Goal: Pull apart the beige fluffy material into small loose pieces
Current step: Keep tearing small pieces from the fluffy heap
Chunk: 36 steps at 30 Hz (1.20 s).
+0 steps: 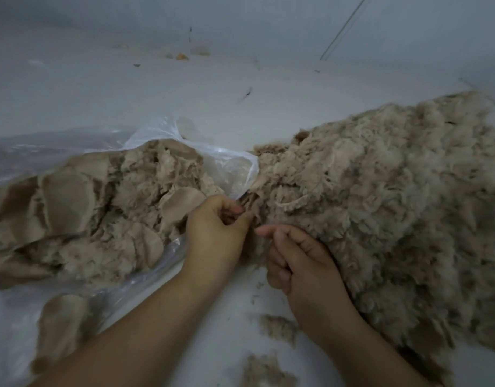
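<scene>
A big heap of loose, teased beige fluff (394,196) spreads over the right side of the pale floor. Denser, clumped beige material (101,202) lies on the left inside an open clear plastic bag (229,166). My left hand (215,227) is at the seam between bag and heap, its fingers curled and pinching a small tuft of fluff. My right hand (296,261) sits just below and to the right, against the edge of the loose heap, fingers curled with the thumb and forefinger tips pointing left; whether it holds fibres is unclear.
Small stray tufts (280,328) lie on the floor near my right forearm, and another clump (62,328) sits under plastic at the lower left. Bits of debris and a yellow scrap (182,56) dot the far floor by the wall.
</scene>
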Motion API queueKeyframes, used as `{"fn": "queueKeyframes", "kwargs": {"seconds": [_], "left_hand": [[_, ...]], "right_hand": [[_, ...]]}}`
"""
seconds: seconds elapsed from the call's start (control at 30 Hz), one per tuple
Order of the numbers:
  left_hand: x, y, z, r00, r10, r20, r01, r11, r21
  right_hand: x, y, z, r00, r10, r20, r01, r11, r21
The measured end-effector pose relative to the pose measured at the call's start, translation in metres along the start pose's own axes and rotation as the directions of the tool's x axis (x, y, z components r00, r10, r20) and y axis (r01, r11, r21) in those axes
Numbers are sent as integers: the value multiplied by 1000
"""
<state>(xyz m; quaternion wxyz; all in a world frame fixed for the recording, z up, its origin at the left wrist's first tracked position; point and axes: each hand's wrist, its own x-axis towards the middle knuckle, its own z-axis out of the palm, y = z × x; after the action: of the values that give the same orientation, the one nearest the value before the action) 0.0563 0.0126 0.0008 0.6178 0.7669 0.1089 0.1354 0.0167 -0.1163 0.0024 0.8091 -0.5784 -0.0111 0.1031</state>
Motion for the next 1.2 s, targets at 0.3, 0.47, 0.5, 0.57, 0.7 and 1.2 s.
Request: {"fn": "queueKeyframes", "kwargs": {"seconds": [0.3, 0.47, 0.5, 0.57, 0.7, 1.2], "left_hand": [[14, -4, 4, 994, 11, 107, -22, 995, 101], [-11, -5, -9, 943, 54, 328, -58, 998, 3], [-14, -4, -11, 929, 64, 364, -58, 998, -26], [-17, -1, -14, 905, 73, 418, -26, 993, -117], [-27, 2, -21, 859, 100, 502, 94, 934, -345], [-25, -1, -21, 922, 95, 377, 80, 902, -424]], "right_hand": [[7, 4, 0, 1000, 13, 8, -13, 1000, 18], [8, 4, -4, 998, -10, 59, 10, 1000, 5], [8, 3, -5, 997, -7, 82, 8, 1000, -10], [9, 2, -8, 992, 7, 123, -2, 999, -39], [11, -3, -8, 987, 84, 136, -71, 993, -96], [8, 3, -13, 987, -49, 152, 63, 994, -86]]}}
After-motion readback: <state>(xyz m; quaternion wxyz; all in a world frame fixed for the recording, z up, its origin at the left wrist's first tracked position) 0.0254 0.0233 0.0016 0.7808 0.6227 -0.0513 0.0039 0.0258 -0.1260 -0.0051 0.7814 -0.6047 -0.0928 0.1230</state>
